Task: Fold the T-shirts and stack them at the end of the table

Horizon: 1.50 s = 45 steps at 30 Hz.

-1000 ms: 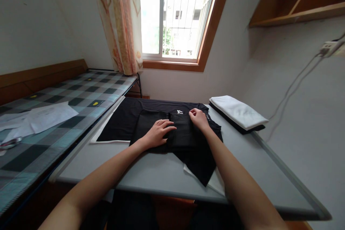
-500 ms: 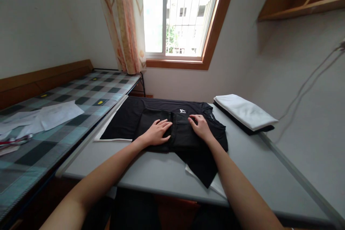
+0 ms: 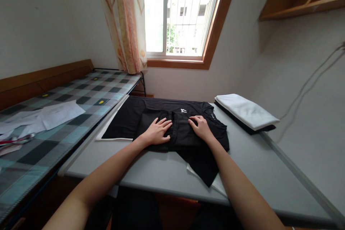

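Note:
A black T-shirt with a small white print on its chest lies spread on the grey table, its neckline to the right. On top of it is a dark folded cloth, with a seam or band running across its middle. My left hand rests flat on the left part of that cloth, fingers stretched out. My right hand lies on its right part, fingers slightly bent and apart. Neither hand grips anything. Under the shirt, white fabric shows at the near sleeve and along the left hem.
A folded white cloth lies over a folded black one at the table's right side, by the wall. To the left stands a bed with a checked cover and loose papers. A wooden shelf hangs at upper right.
Both hands stay in place on the folded cloth. The view has shifted very slightly; nothing else has visibly moved.

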Available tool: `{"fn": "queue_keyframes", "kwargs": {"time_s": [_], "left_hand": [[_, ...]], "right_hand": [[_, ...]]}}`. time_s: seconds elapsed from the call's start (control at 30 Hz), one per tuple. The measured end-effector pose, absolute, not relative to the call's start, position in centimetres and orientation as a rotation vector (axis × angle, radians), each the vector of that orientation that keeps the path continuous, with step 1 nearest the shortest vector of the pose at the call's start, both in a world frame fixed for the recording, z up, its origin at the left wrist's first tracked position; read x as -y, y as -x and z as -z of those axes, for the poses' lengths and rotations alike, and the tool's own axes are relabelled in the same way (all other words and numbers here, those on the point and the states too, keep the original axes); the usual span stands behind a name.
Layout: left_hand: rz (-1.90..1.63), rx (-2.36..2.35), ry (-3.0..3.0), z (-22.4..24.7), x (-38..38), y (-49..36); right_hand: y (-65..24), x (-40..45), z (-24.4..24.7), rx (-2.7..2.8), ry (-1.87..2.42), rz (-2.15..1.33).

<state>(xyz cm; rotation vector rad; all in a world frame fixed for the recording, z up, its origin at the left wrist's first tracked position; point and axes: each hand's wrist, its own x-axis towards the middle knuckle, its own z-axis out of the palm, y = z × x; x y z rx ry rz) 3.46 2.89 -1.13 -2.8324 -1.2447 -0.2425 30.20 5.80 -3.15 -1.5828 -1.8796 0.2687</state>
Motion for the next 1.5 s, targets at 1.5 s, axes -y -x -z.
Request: {"fn": "queue_keyframes", "kwargs": {"time_s": [1.5], "left_hand": [[0.818, 1.52, 3.154, 0.3, -1.5, -5.2]], "right_hand": [[-29.1, -5.5, 3.8, 1.897, 1.644, -0.255]]}}
